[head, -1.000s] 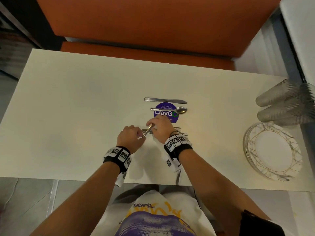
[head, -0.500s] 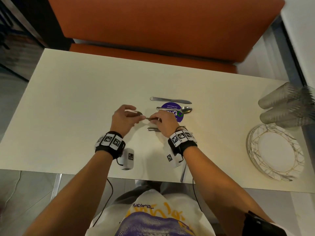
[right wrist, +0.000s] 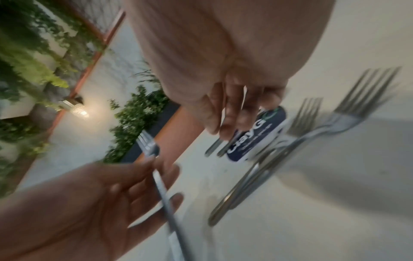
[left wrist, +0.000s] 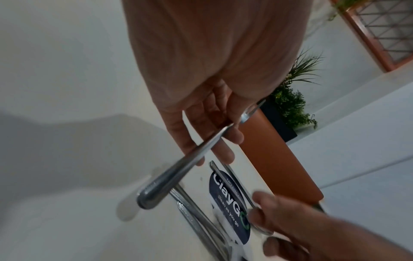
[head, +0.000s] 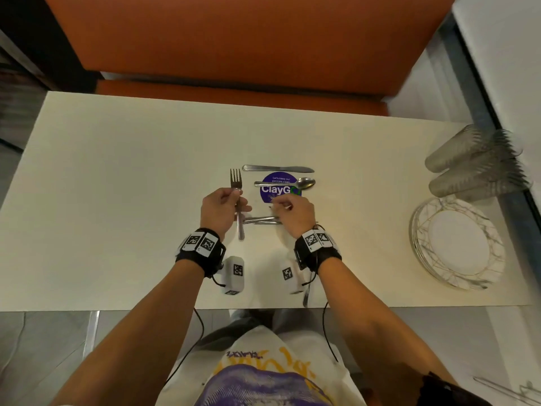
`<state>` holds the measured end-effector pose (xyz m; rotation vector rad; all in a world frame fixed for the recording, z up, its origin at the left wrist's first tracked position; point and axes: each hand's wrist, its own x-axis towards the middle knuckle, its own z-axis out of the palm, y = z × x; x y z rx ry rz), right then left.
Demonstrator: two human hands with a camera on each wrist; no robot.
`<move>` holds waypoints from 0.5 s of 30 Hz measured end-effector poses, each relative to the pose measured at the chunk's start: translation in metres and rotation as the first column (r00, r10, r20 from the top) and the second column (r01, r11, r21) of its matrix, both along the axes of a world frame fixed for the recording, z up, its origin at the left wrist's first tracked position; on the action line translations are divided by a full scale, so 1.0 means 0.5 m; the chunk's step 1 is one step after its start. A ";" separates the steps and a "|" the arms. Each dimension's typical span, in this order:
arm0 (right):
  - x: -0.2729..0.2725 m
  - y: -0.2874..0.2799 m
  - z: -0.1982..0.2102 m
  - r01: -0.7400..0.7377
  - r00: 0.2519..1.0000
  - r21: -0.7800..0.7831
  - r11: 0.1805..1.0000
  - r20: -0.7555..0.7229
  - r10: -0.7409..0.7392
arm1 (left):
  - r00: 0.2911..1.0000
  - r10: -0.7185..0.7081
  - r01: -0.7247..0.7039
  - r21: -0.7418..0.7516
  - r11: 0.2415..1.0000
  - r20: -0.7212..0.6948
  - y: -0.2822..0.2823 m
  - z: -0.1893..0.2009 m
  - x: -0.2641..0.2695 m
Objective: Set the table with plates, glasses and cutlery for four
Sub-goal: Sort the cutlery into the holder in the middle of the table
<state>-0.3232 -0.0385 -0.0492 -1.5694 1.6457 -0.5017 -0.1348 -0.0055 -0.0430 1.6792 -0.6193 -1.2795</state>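
My left hand (head: 223,207) grips a steel fork (head: 236,179) by the middle of its handle, tines pointing away from me, just above the cream table (head: 117,186). The left wrist view shows the fingers (left wrist: 212,114) wrapped on that fork (left wrist: 178,169). To the right, my right hand (head: 294,213) hovers with loosely curled fingers (right wrist: 234,113) and nothing in them. Two more forks (head: 260,220) lie crosswise under it; their tines (right wrist: 366,95) show in the right wrist view. A knife (head: 278,168) and a spoon (head: 285,183) lie beyond, the spoon across a purple sticker (head: 278,191).
A stack of white plates with gold lines (head: 456,244) sits at the table's right end, with several ribbed glasses (head: 477,165) lying behind it. Another utensil handle (head: 306,297) lies at the near edge. An orange bench (head: 248,39) runs along the far side.
The fork passed from both hands into my left hand alone and turned tines away from me. My right hand let go and drew back to the right, over the lying forks.
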 end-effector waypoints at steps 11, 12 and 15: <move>-0.109 -0.032 -0.060 0.173 0.896 0.199 0.965 -0.439 -0.071 | 0.985 -0.100 0.092 0.061 0.994 0.139 0.010 -0.028 0.002; -0.107 -0.034 -0.061 0.176 0.899 0.208 0.962 -0.433 -0.071 | 0.982 -0.121 0.112 0.068 0.991 0.144 0.010 -0.028 0.003; -0.098 -0.037 -0.059 0.165 0.911 0.218 0.962 -0.407 -0.064 | 0.975 -0.164 0.155 0.068 0.986 0.153 0.005 -0.028 0.004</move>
